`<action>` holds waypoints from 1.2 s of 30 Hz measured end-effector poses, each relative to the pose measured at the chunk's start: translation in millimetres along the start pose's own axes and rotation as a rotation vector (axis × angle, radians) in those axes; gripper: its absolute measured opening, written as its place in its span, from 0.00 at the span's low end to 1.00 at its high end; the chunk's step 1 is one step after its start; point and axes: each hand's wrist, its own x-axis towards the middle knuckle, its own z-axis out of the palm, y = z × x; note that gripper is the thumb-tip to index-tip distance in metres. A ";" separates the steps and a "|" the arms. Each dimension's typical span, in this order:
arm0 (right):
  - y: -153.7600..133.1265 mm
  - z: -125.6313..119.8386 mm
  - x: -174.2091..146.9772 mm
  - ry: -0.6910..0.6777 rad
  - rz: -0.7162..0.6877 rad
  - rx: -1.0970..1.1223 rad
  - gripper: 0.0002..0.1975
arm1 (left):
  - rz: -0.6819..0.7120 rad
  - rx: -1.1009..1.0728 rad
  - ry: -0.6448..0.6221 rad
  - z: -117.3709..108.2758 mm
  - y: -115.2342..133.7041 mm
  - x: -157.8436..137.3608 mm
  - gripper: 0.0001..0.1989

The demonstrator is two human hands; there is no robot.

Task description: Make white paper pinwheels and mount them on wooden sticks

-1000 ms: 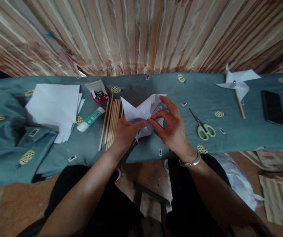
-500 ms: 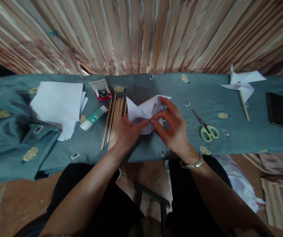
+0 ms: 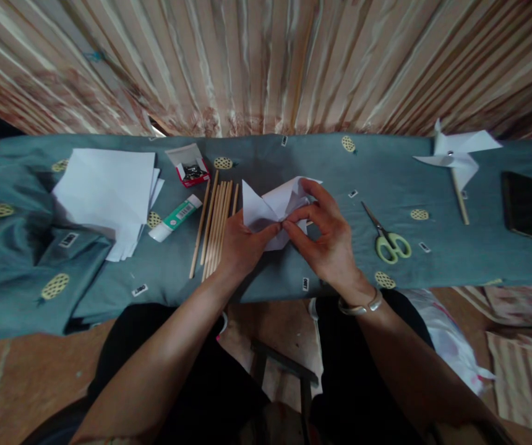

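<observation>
A white paper pinwheel (image 3: pixel 278 201) with folded blades is held over the middle of the table by both hands. My left hand (image 3: pixel 242 244) grips its lower left side, thumb pressed near the centre. My right hand (image 3: pixel 324 232) pinches at the centre with thumb and index finger, while its other fingers curl round the right blade. What lies between those fingertips is too small to make out. Just left of my left hand lie several wooden sticks (image 3: pixel 214 222), partly covered by it. Scissors (image 3: pixel 386 238) with pale green handles rest to the right of my right hand.
Along the left are a stack of white paper (image 3: pixel 108 185), a glue stick (image 3: pixel 175 217) and an open small box (image 3: pixel 190 170) of metal pins. Farther right lie another pinwheel (image 3: pixel 456 154) on a stick and a black phone (image 3: pixel 523 204). A green cloth (image 3: pixel 266 290) covers the table.
Both hands stay at nearly the same place on the pinwheel. The left blade has shifted slightly right, and the right fingers have bent a little more around the paper.
</observation>
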 end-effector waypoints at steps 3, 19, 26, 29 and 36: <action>-0.3 0.9 0.1 0.011 0.029 0.047 0.01 | 0.024 0.025 -0.003 -0.2 -0.9 0.4 0.12; -0.7 -1.1 -1.0 -0.004 0.012 0.058 0.01 | 0.001 -0.043 0.002 -0.6 -1.8 -0.5 0.09; -5.5 -2.9 -4.0 -0.012 -0.038 -0.003 0.04 | -0.013 -0.070 0.010 0.7 -0.9 -1.5 0.09; -5.1 -2.6 -4.8 -0.015 -0.025 0.035 0.04 | -0.020 -0.060 0.009 0.8 -0.6 -1.9 0.08; -5.1 -5.2 -4.2 -0.058 0.068 0.157 0.01 | -0.033 -0.056 0.037 2.1 -0.6 -2.5 0.09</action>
